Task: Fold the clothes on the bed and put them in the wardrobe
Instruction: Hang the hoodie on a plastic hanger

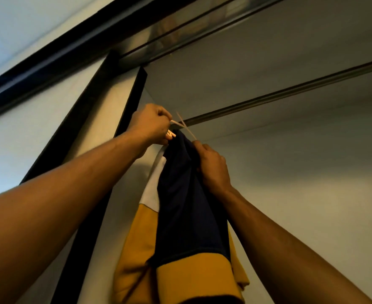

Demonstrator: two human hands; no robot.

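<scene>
Both arms reach up to the grey metal wardrobe rail (290, 89). The left hand (151, 126) grips what looks like a pale plastic hanger (184, 126) just below the rail's left end — fingers curled. The right hand (213, 170) clutches the navy, white and mustard fabric garment (185, 207), which hangs beneath it.

Both bare arms reach up from the lower corners toward the frame's middle. The left hand (151, 125), just above centre, has its fingers curled tight in a pinch; the right hand (213, 167), slightly lower, grips with curled fingers
</scene>
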